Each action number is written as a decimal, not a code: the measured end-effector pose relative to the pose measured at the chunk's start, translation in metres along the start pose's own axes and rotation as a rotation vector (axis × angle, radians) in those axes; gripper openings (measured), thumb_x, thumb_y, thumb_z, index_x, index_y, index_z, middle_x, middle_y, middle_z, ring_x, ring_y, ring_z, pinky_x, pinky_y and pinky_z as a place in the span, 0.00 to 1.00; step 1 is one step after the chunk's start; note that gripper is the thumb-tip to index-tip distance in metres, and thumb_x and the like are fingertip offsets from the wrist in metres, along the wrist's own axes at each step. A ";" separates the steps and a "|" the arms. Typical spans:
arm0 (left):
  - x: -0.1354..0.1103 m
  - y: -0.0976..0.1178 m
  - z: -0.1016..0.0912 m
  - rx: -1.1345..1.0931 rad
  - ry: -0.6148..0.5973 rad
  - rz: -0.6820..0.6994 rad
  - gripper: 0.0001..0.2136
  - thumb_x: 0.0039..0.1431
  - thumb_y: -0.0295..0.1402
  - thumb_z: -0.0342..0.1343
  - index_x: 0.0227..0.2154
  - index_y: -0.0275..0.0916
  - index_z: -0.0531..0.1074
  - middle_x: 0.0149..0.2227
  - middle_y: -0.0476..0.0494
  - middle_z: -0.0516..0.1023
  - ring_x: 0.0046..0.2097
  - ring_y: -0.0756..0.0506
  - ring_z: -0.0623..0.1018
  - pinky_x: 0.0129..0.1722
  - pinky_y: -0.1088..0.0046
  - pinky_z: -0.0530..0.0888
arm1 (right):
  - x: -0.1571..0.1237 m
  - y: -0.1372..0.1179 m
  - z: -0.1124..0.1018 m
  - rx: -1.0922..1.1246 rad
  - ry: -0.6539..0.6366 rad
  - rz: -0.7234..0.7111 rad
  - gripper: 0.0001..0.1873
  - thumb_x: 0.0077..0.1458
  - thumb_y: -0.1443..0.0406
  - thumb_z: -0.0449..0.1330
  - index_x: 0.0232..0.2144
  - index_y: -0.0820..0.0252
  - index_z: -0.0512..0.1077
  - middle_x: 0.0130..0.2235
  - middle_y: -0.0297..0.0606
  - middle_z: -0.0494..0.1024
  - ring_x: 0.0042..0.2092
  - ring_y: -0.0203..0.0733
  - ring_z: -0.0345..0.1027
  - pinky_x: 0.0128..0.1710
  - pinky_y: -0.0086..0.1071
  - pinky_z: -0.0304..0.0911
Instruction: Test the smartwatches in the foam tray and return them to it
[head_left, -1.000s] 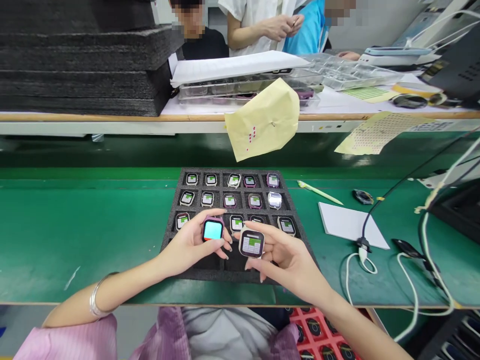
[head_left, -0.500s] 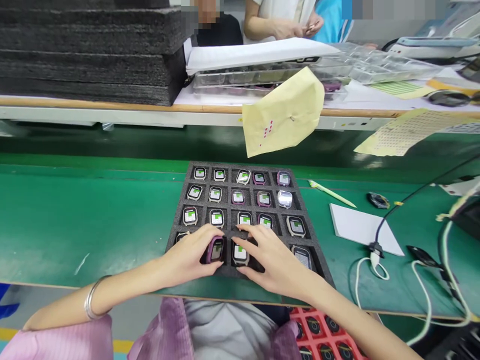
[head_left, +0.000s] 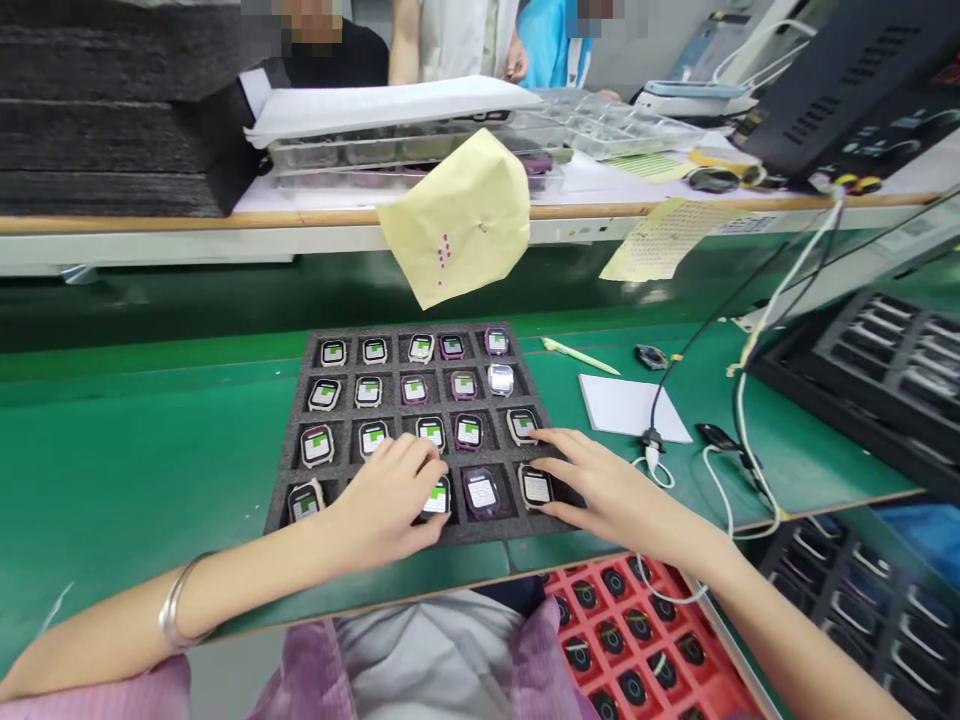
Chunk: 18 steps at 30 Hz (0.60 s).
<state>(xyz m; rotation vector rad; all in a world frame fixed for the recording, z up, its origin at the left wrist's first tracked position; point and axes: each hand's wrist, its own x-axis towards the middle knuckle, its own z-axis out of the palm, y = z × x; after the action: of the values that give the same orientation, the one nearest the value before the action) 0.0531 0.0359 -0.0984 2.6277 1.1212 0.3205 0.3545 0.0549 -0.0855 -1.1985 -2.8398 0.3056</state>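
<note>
A dark foam tray (head_left: pixel 296 455) holds rows of square smartwatches, several with lit screens. My left hand (head_left: pixel 379 495) lies over the front row, its thumb and fingers curled around a smartwatch (head_left: pixel 437 497) in the middle compartment. This hand hides the compartment to its left. At the front right corner, my right hand (head_left: pixel 607 490) has its thumb and index finger at the upper and lower edges of a light-framed smartwatch (head_left: pixel 536 487). Its other fingertips reach the light-framed watch (head_left: pixel 523 426) behind. Between the hands sits a purple smartwatch (head_left: pixel 481 492), untouched.
A green pen (head_left: pixel 581 356), a white pad (head_left: pixel 630 408) and cables (head_left: pixel 720 480) lie right of the tray. Below the table edge is a red tray (head_left: pixel 622 610) of round dark parts. Black foam blocks (head_left: pixel 97 130) stand on the shelf; people are behind it.
The view has turned right. My left hand has left the purple watch for the middle one; my right hand has moved from that middle watch to the one at the front right corner.
</note>
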 end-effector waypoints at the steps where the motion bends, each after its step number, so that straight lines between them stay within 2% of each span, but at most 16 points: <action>1: 0.010 0.006 0.003 0.051 -0.010 0.024 0.12 0.58 0.35 0.55 0.42 0.33 0.69 0.45 0.36 0.70 0.46 0.37 0.69 0.44 0.58 0.69 | 0.001 -0.002 0.001 -0.033 0.007 0.010 0.16 0.52 0.68 0.67 0.43 0.66 0.74 0.57 0.56 0.65 0.59 0.60 0.59 0.54 0.51 0.63; 4: 0.037 0.021 0.012 0.212 -0.047 0.098 0.14 0.56 0.39 0.57 0.37 0.31 0.72 0.41 0.35 0.71 0.44 0.36 0.70 0.43 0.57 0.69 | 0.006 -0.007 0.002 -0.142 0.013 0.020 0.16 0.47 0.63 0.72 0.36 0.67 0.76 0.56 0.58 0.68 0.57 0.63 0.60 0.51 0.51 0.65; 7: 0.051 0.031 0.021 0.319 -0.077 0.158 0.16 0.56 0.41 0.58 0.35 0.28 0.73 0.40 0.32 0.72 0.44 0.35 0.70 0.41 0.59 0.69 | 0.009 -0.009 0.004 -0.210 0.020 0.004 0.19 0.44 0.59 0.73 0.33 0.67 0.76 0.56 0.59 0.68 0.56 0.64 0.62 0.47 0.50 0.68; 9: 0.056 0.035 0.025 0.379 -0.109 0.162 0.15 0.57 0.39 0.59 0.35 0.28 0.74 0.41 0.31 0.72 0.44 0.36 0.71 0.39 0.61 0.70 | 0.008 -0.009 0.007 -0.227 0.029 0.003 0.19 0.43 0.58 0.73 0.33 0.67 0.76 0.56 0.59 0.68 0.55 0.63 0.64 0.46 0.48 0.69; 12: 0.063 0.043 0.022 0.456 -0.194 0.193 0.08 0.55 0.29 0.60 0.35 0.28 0.76 0.39 0.32 0.73 0.43 0.38 0.71 0.37 0.64 0.70 | 0.006 -0.011 0.012 -0.244 0.041 0.021 0.19 0.44 0.62 0.73 0.36 0.70 0.75 0.57 0.60 0.67 0.54 0.61 0.64 0.46 0.47 0.69; 15: 0.070 0.051 0.016 0.470 -0.319 0.286 0.14 0.45 0.27 0.66 0.36 0.27 0.75 0.37 0.32 0.72 0.43 0.37 0.70 0.37 0.63 0.71 | 0.005 -0.013 0.015 -0.243 0.042 0.034 0.19 0.44 0.65 0.72 0.38 0.71 0.75 0.57 0.61 0.67 0.55 0.61 0.64 0.46 0.47 0.69; 18: 0.077 0.050 0.014 0.419 -0.337 0.267 0.14 0.46 0.27 0.65 0.37 0.26 0.75 0.39 0.31 0.72 0.44 0.37 0.71 0.39 0.62 0.72 | 0.008 -0.014 0.012 -0.238 0.038 0.031 0.19 0.43 0.65 0.72 0.36 0.70 0.75 0.57 0.61 0.68 0.54 0.62 0.65 0.45 0.48 0.69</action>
<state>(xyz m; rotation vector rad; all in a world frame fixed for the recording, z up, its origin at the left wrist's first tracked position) 0.1428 0.0565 -0.0877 3.0421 0.7937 -0.3381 0.3377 0.0489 -0.0952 -1.2715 -2.8903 -0.0570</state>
